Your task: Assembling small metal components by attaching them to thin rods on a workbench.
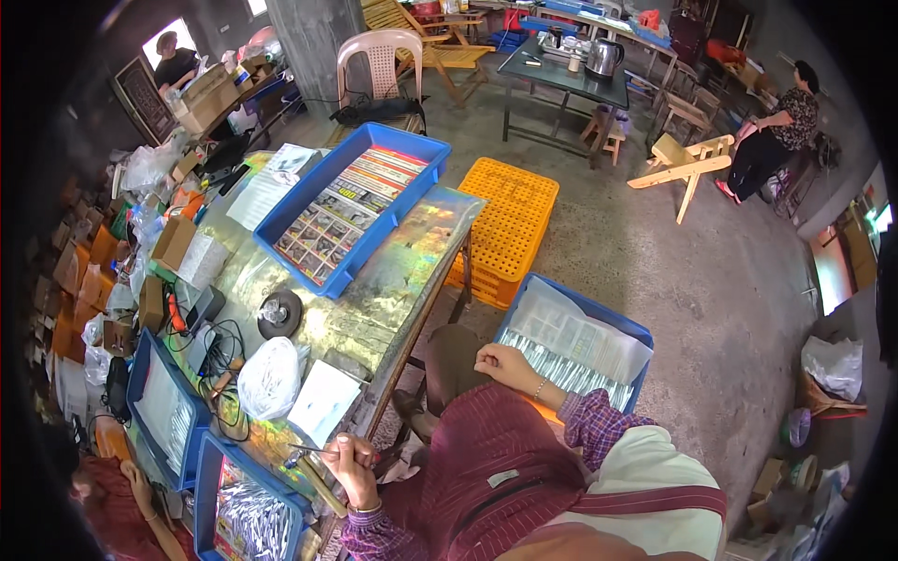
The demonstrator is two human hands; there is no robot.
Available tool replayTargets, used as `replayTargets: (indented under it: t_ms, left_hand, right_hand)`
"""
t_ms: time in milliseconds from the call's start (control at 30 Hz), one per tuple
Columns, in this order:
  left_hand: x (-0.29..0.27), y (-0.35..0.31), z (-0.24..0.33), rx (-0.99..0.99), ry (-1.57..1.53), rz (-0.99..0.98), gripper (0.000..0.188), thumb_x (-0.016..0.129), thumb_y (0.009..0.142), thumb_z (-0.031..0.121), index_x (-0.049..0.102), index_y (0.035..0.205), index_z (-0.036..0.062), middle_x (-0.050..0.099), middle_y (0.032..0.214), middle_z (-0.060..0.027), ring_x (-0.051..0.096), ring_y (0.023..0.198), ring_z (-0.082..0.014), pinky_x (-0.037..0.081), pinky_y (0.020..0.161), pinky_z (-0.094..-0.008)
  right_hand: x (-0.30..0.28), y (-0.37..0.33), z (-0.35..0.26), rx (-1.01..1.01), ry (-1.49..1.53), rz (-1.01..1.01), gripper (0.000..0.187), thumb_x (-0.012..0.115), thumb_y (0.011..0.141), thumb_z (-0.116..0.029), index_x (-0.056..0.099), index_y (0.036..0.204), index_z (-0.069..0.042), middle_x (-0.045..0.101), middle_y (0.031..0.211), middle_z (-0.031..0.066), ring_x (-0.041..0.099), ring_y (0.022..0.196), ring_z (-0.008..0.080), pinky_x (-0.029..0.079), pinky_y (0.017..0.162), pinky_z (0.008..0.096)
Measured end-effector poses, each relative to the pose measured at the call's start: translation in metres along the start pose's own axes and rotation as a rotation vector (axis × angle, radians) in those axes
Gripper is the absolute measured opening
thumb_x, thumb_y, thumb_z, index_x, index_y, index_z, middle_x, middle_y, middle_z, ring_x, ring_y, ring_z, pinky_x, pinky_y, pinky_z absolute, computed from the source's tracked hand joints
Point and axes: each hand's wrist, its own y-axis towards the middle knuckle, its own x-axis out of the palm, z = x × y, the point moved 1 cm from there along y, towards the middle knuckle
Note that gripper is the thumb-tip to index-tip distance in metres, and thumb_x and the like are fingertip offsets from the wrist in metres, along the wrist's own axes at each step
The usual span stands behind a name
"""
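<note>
Beside the table edge, my left hand (354, 470) pinches a thin dark rod-like tool (313, 450), which points left over the table. Its exact kind is too small to tell. My right hand (510, 366) rests with curled fingers by the near left side of a blue tray (642, 338). Whatever those fingers may hold is hidden. Inside that tray lie many slim silvery pieces (585, 376), partly under a translucent plastic sheet (580, 327). Closest to my left hand are a white paper (323, 402) and a blue bin (208, 458) of silvery pieces.
The table holds a large blue tray (348, 280) lined with printed paper, a white plastic bag (270, 379), a dark round object (281, 314) and cables. Yellow crates (510, 220) stand beyond its edge. A person in red (122, 500) sits lower left; two others are farther off.
</note>
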Motion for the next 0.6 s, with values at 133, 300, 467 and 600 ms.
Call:
replayTargets:
  t_ms: [133, 300, 467, 600]
  left_hand:
    - [-0.002, -0.002, -0.003, -0.023, 0.003, 0.0, 0.043, 0.042, 0.093, 0.017, 0.037, 0.053, 0.0045, 0.03, 0.043, 0.0, 0.025, 0.037, -0.0075, 0.02, 0.036, -0.0236]
    - [0.001, -0.002, -0.005, -0.032, -0.002, -0.006, 0.044, 0.043, 0.093, 0.017, 0.038, 0.052, 0.0037, 0.031, 0.043, -0.0001, 0.026, 0.037, -0.0078, 0.021, 0.037, -0.0239]
    - [0.007, -0.006, -0.006, -0.059, 0.019, -0.015, 0.045, 0.044, 0.093, 0.019, 0.041, 0.052, 0.0025, 0.032, 0.044, -0.0007, 0.028, 0.038, -0.0082, 0.021, 0.037, -0.0242]
    - [-0.002, -0.007, 0.0, -0.099, 0.112, -0.005, 0.043, 0.046, 0.092, 0.022, 0.042, 0.053, 0.0037, 0.032, 0.044, 0.0004, 0.028, 0.037, -0.008, 0.022, 0.037, -0.0238]
  right_hand:
    - [0.004, -0.002, 0.001, -0.037, -0.011, 0.02, 0.015, 0.064, 0.076, -0.017, 0.058, 0.081, -0.005, 0.052, 0.069, 0.0071, 0.053, 0.06, 0.0189, 0.043, 0.057, 0.0302]
    - [0.001, -0.004, -0.001, -0.03, -0.014, 0.042, 0.015, 0.064, 0.076, -0.017, 0.057, 0.081, -0.005, 0.051, 0.069, 0.0069, 0.052, 0.06, 0.0191, 0.043, 0.057, 0.031]
    - [-0.001, -0.006, 0.0, -0.043, -0.01, 0.027, 0.014, 0.064, 0.076, -0.017, 0.057, 0.081, -0.006, 0.05, 0.069, 0.0058, 0.051, 0.06, 0.0184, 0.042, 0.057, 0.0305]
    - [0.006, -0.003, -0.013, -0.055, 0.032, -0.064, 0.013, 0.066, 0.073, -0.014, 0.058, 0.08, -0.006, 0.05, 0.069, 0.0053, 0.051, 0.059, 0.0176, 0.042, 0.056, 0.0305]
